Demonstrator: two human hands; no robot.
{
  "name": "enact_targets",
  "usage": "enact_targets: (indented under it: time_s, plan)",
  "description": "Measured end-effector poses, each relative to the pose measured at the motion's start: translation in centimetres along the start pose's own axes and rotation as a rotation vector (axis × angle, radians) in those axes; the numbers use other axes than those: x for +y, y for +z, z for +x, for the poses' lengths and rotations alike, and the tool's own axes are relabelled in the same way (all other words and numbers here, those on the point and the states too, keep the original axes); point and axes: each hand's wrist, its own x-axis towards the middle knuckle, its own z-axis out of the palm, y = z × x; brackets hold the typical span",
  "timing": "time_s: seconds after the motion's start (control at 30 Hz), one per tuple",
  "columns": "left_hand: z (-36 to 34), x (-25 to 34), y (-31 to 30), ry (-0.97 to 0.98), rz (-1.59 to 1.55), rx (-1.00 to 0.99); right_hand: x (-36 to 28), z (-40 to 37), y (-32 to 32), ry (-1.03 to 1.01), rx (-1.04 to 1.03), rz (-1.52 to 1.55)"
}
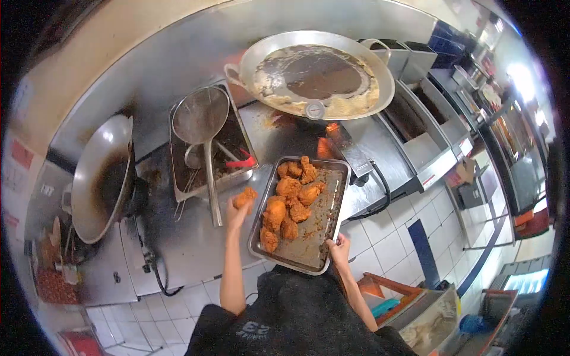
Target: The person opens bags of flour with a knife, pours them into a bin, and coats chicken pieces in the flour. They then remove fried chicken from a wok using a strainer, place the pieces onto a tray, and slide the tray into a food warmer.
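My left hand [237, 215] is closed around a piece of fried chicken [245, 197], just off the left side of a metal tray [319, 254]. My right hand [339, 248] grips the tray's right edge near its lower corner. Several browned, crusted chicken pieces [289, 188] lie along the tray's left and upper part, and loose crumbs are scattered on the right. Beyond the tray, a large wok [386, 89] holds dark oil with pale foam, and a round dial thermometer [314, 110] sits at its near rim.
A strainer [200, 115] rests across a rectangular pan [181, 193] holding red-handled tongs [240, 161]. An empty-looking wok [89, 172] stands tilted at the left. Deep fryer basins [409, 115] are at the right. A black hose [386, 190] hangs by the counter edge.
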Motion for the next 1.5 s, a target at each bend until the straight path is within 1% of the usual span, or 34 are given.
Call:
enact_targets:
  time_s: [0.07, 0.1, 0.17, 0.23, 0.3, 0.33, 0.37, 0.4, 0.43, 0.47, 0.5, 0.57, 0.6, 0.63, 0.7, 0.77, 0.8, 0.87, 0.9, 0.93, 1.0, 1.03, 1.07, 1.1, 1.13, 1.17, 1.2, 1.27, 1.3, 1.33, 1.37, 1.4, 1.47, 1.5]
  plan:
    - [-4.0, 2.0, 0.2, 0.225, -0.018, -0.086, 0.2, -0.3, 0.1, 0.038, -0.013, -0.032]
    - [-6.5, 4.2, 0.6, 0.36, 0.012, -0.149, 1.7, 0.0, 0.1, -0.004, 0.01, -0.041]
    - [-11.0, 8.1, 1.1, 0.4, 0.093, -0.166, 0.9, -0.6, 0.6, 0.021, 0.002, -0.027]
    - [-12.4, 8.4, 0.9, 0.437, 0.163, -0.179, 0.2, -0.4, 0.3, 0.031, -0.017, -0.065]
    - [-13.4, 6.3, -0.4, 0.296, 0.15, -0.081, 0.1, -0.2, -0.4, 0.055, -0.032, -0.092]
    - [-13.2, 3.9, -1.1, 0.24, 0.24, 0.02, -0.1, -0.2, -0.4, 0.078, -0.037, -0.115]
    - [-12.2, 0.3, -1.8, 0.183, 0.328, 0.123, -0.8, -0.4, -0.2, 0.081, -0.027, -0.037]
    - [-10.1, -4.7, -2.4, 0.182, 0.325, 0.131, -0.6, 0.1, -0.2, 0.079, -0.034, -0.038]
    - [-7.9, -10.2, -3.0, 0.101, 0.218, 0.094, 0.0, 0.5, -0.7, 0.043, -0.059, -0.015]
    - [-7.2, -13.2, -3.4, 0.018, 0.109, 0.058, 0.5, 0.4, -1.1, 0.01, -0.083, 0.007]
    - [-7.3, -13.0, -3.3, 0.01, 0.105, 0.066, -1.2, -0.2, -0.8, 0.048, -0.132, 0.056]
    - [-6.5, -11.2, -2.3, -0.179, 0.207, -0.092, -1.1, -0.5, -0.8, 0.077, -0.098, 0.08]
    - [-6.2, -10.3, -1.8, -0.179, 0.199, -0.088, -1.0, -0.3, -0.8, 0.101, -0.053, 0.112]
    - [-6.1, -9.5, -1.3, -0.126, 0.297, -0.076, -0.8, 0.1, -0.4, -0.03, 0.017, -0.097]
    - [-6.2, -7.7, -0.7, -0.052, 0.4, -0.075, -0.3, 0.8, 0.2, -0.033, 0.067, -0.178]
    - [-7.2, -5.3, 0.0, 0.056, 0.424, 0.021, -0.1, 1.3, -0.3, -0.003, 0.134, -0.316]
    - [-7.6, -4.8, 0.1, 0.065, 0.426, 0.013, 0.2, 1.1, -0.6, -0.005, 0.145, -0.31]
    - [-8.4, -4.4, 0.0, 0.193, 0.348, -0.003, -1.5, -0.5, -0.7, -0.069, 0.174, -0.268]
    - [-9.6, -3.1, 0.0, 0.19, 0.407, -0.008, -3.1, -1.4, -1.4, -0.013, 0.164, -0.307]
    - [-11.3, -1.6, -0.1, 0.181, 0.415, -0.027, -4.2, -2.3, -1.9, 0.023, 0.156, -0.114]
    - [-14.1, 1.5, 0.7, 0.141, 0.363, -0.065, -4.6, -3.7, -5.4, 0.023, 0.19, -0.324]
    - [-15.0, 2.7, 1.6, 0.145, 0.369, -0.103, -5.3, -4.4, -6.4, 0.017, 0.204, -0.225]
    - [-15.6, 3.8, 3.1, 0.2, 0.305, -0.071, -8.6, -5.1, -6.8, 0.033, 0.21, -0.202]
    - [-16.1, 4.4, 4.3, 0.248, 0.239, -0.046, -8.0, -4.0, -8.3, 0.013, 0.216, -0.273]
    - [-16.0, 5.0, 5.2, 0.253, 0.24, -0.103, -7.4, -3.3, -10.0, 0.002, 0.229, -0.343]
    - [-15.1, 5.9, 6.6, 0.233, 0.274, -0.116, -10.9, -2.9, -9.0, -0.002, 0.271, -0.278]
    - [-13.9, 7.2, 8.3, 0.236, 0.3, -0.132, -8.7, -1.7, -10.3, -0.09, 0.318, -0.225]
    - [-12.9, 8.7, 11.1, 0.39, 0.189, -0.218, -8.6, -1.6, -12.7, -0.015, 0.381, -0.272]
    - [-12.7, 9.0, 13.0, 0.467, 0.098, -0.247, -11.0, -1.9, -13.2, -0.056, 0.44, -0.244]
    - [-13.0, 10.0, 14.2, 0.486, 0.166, -0.289, -13.1, -2.6, -13.4, -0.086, 0.488, -0.211]
    - [-12.8, 10.7, 14.0, 0.506, 0.241, -0.317, -10.4, -2.0, -13.5, -0.186, 0.559, 0.02]
    - [-12.9, 11.6, 14.9, 0.551, 0.253, -0.35, -11.8, -2.7, -14.0, -0.213, 0.608, 0.046]
    - [-14.4, 14.3, 18.9, 0.631, 0.258, -0.384, -16.4, -5.1, -17.7, -0.125, 0.671, -0.089]
    - [-15.7, 15.9, 21.6, 0.572, 0.236, -0.461, -16.9, -5.1, -20.5, -0.073, 0.693, -0.07]
